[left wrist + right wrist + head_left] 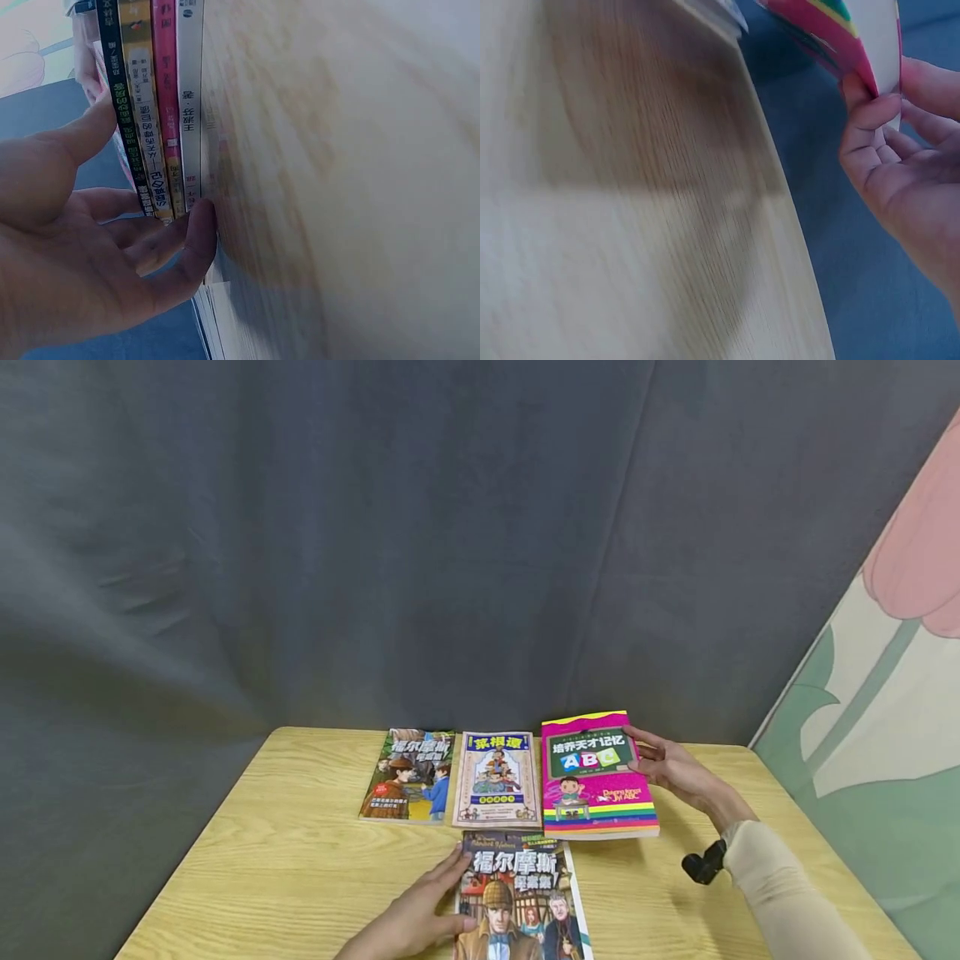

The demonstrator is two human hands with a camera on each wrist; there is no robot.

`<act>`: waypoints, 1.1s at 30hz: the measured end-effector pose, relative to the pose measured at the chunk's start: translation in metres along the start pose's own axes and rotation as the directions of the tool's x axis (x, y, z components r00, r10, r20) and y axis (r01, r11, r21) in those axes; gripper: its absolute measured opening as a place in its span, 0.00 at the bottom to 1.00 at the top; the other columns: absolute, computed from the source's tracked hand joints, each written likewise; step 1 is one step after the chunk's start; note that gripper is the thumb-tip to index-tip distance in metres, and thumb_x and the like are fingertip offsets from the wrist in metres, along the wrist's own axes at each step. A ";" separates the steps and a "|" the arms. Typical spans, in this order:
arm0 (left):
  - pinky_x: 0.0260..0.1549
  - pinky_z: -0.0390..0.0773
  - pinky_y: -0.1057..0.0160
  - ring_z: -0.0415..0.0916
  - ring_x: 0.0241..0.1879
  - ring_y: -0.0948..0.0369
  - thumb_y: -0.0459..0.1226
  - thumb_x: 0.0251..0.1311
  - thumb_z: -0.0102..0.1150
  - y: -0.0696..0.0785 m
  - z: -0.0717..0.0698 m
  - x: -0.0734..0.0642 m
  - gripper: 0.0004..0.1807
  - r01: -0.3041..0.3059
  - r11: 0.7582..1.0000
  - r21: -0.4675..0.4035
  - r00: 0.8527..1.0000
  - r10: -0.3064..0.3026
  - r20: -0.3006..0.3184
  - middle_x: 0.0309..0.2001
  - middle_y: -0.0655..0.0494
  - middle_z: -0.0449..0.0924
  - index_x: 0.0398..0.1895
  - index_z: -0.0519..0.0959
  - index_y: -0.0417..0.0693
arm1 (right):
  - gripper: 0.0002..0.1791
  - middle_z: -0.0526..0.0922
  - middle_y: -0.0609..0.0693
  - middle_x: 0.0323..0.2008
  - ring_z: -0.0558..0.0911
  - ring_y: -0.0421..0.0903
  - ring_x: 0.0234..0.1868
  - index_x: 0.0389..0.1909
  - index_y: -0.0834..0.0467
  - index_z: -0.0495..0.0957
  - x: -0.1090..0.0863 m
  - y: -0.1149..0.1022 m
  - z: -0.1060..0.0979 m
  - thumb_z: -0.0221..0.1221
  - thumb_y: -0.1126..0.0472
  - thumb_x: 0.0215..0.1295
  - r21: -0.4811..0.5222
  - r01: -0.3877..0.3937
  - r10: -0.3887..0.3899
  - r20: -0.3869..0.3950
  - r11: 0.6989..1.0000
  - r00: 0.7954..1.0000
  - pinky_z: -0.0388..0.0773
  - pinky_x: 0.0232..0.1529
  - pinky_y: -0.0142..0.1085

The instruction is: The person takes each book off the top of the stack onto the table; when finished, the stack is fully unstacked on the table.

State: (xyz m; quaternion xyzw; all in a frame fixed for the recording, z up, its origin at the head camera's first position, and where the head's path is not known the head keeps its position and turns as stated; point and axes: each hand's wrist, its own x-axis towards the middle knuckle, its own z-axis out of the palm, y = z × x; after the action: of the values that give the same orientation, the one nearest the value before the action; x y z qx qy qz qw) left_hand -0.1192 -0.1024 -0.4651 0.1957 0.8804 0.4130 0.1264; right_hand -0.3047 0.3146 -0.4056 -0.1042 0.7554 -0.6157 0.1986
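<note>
My right hand [678, 770] pinches the right edge of a pink book [596, 806] with "ABC" on its cover, lifted and tilted off the table. In the right wrist view, the thumb and fingers [876, 114] grip that book's edge. My left hand [420, 906] rests at the left side of a book stack [517, 902], a detective comic book on top. Its thumb touches the top book's edge, and its loosely bent fingers lie around the stack's far left corner. Several spines [169, 112] show in the left wrist view: black, yellow, pink and white.
Left of the pink book, a cream-and-blue book [497, 777] lies flat beside another detective comic book [408, 777] in a row along the back. The wooden table [285, 860] ends at a dark curtain [450, 543]. A flower-patterned panel [877, 727] borders the right side.
</note>
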 end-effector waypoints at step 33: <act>0.61 0.59 0.33 0.53 0.68 0.37 0.56 0.56 0.61 -0.003 0.001 0.004 0.48 0.030 0.999 0.035 0.999 -0.030 0.013 0.76 0.48 0.45 0.76 0.52 0.54 | 0.37 0.79 0.67 0.42 0.79 0.55 0.38 0.70 0.70 0.56 0.041 0.058 0.002 0.54 0.51 0.71 -0.779 -0.030 -0.078 -0.101 0.626 0.992 0.79 0.40 0.50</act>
State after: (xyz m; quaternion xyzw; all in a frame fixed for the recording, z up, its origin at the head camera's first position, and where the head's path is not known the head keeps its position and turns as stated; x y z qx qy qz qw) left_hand -0.1226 -0.1015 -0.4681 0.1874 0.8895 0.3942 0.1352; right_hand -0.3355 0.3094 -0.4688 -0.1510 0.9566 -0.2367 0.0779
